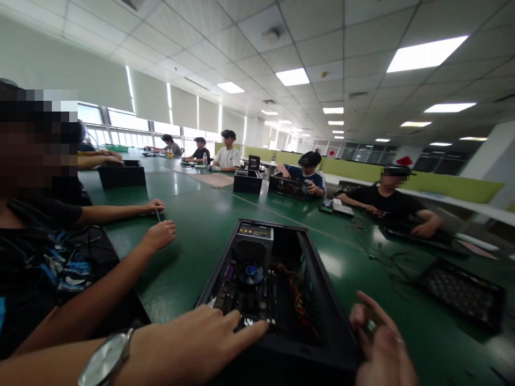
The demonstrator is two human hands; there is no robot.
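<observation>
My left hand [189,343], silver wristwatch [105,358] on, lay across the near rim of the open black metal computer case [325,321], grip slack, fingers outstretched, holding nothing. My right hand [380,348] was blurred; I couldn't tell its grip. The case stood toward the green bench's [193,214] near edge.

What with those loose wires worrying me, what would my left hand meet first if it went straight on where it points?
The left hand would probably meet the orange wires inside the computer case first, though depth is unclear.
</observation>
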